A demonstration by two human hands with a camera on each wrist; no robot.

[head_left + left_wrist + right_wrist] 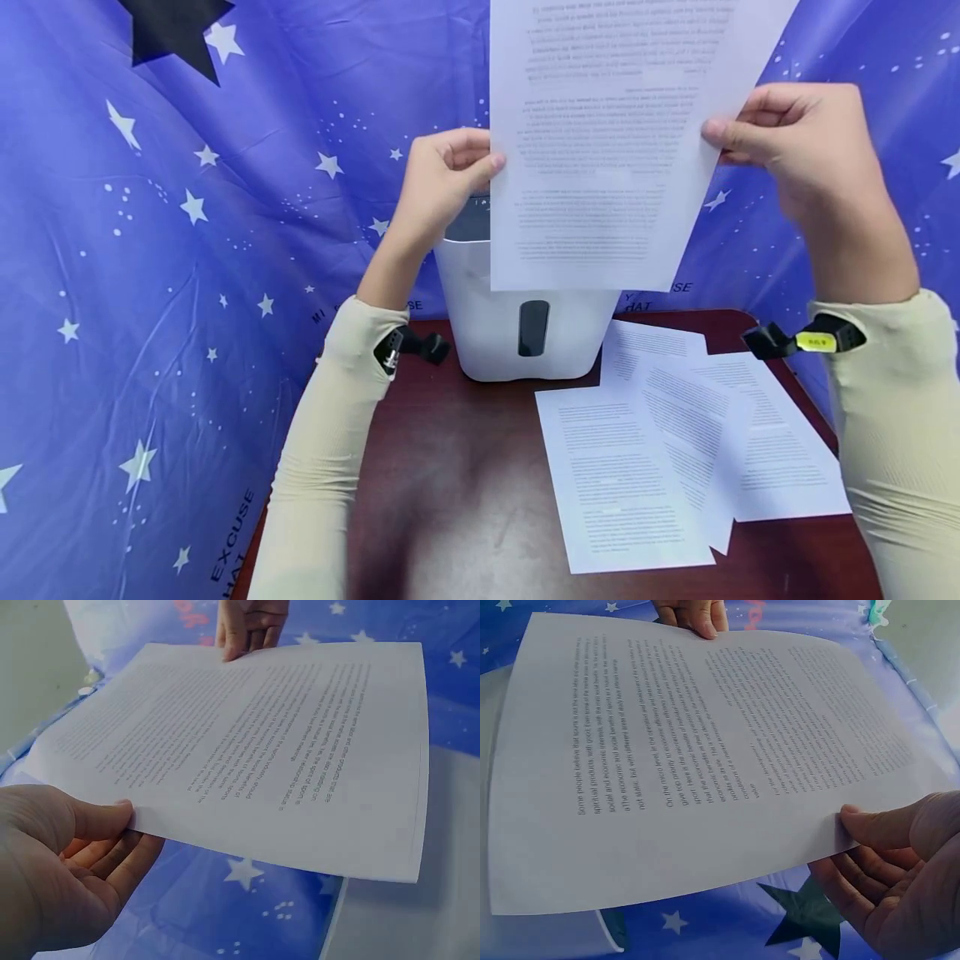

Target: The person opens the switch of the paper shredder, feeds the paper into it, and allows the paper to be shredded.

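Observation:
A printed sheet of paper (600, 225) is held up in front of a white paper shredder (480, 333) with a dark top and a dark oval window. My left hand (446, 179) pinches the sheet's left edge between thumb and fingers. On the opposite edge, my right hand (813, 154) grips it the same way. Part of the shredder's top is hidden behind the sheet, whose lower edge hangs in front of the machine. In the left wrist view the sheet (300, 765) bends slightly between both hands. Lines of print show on the sheet (697, 750) in the right wrist view.
Several printed sheets (622, 483) lie overlapping on the dark red table (450, 483), right of and in front of the shredder. A blue curtain with white stars (225, 250) hangs behind and to the left. Black straps sit on both wrists.

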